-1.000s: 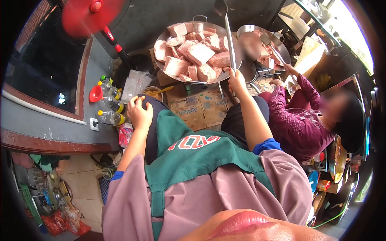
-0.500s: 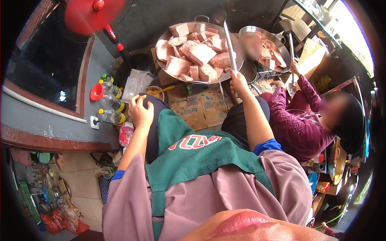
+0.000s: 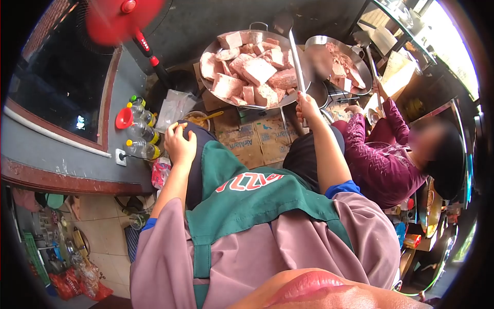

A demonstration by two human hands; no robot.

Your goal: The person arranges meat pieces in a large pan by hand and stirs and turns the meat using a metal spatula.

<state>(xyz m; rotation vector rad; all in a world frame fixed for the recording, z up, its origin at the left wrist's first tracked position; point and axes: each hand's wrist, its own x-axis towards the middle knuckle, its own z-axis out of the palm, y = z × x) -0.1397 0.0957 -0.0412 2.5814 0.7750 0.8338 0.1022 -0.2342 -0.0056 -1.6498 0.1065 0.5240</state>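
Note:
My right hand (image 3: pixel 307 107) is closed round the handle of a long metal ladle (image 3: pixel 297 59), held upright, with its dark head beyond the pan's far right edge. Beside it, a wide metal pan (image 3: pixel 205 86) holds many pinkish blocks (image 3: pixel 259 70). My left hand (image 3: pixel 180 142) rests on my left knee, fingers apart and holding nothing. Near that knee stands a bowl (image 3: pixel 197 119) of yellowish food with a yellow spoon (image 3: pixel 213 115) in it.
A co-worker in a maroon top (image 3: pixel 383 167) sits at the right, holding a long utensil by a second pan (image 3: pixel 366 82). Plastic bottles (image 3: pixel 142 147), a red funnel (image 3: pixel 124 118) and a red fan (image 3: pixel 123 18) are on the left. Printed cardboard (image 3: pixel 249 139) covers the floor.
The ladle's head has shifted slightly while my right hand stays around its handle. The co-worker's utensil has swung from over the second pan to its right side. My left hand stays in place.

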